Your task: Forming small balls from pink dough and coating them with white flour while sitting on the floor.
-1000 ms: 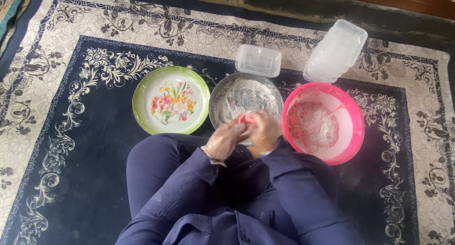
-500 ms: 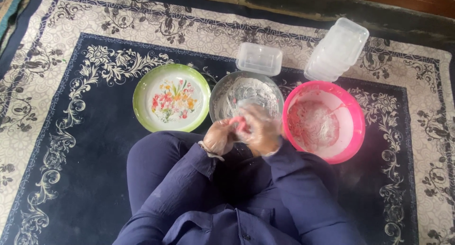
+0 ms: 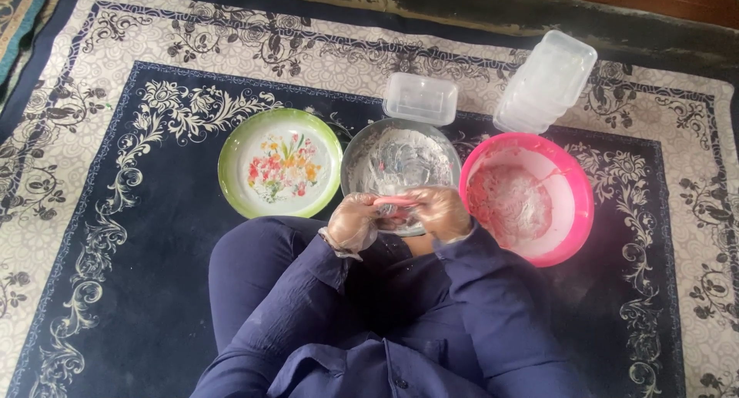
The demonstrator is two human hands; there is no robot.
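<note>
While the left hand (image 3: 353,222) and right hand (image 3: 440,212), both floury, pinched the ends of a small pink dough piece (image 3: 395,202) between them, it hung just over the near rim of the floured metal bowl (image 3: 369,148). Light, even finger pressure would probably have served best, kept above that bowl so loose flour fell inside, not onto the carpet (image 3: 154,236).

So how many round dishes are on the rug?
3: a green-rimmed floral plate at left, a floured metal bowl in the middle beyond the hands, and a pink bowl at right.
</note>
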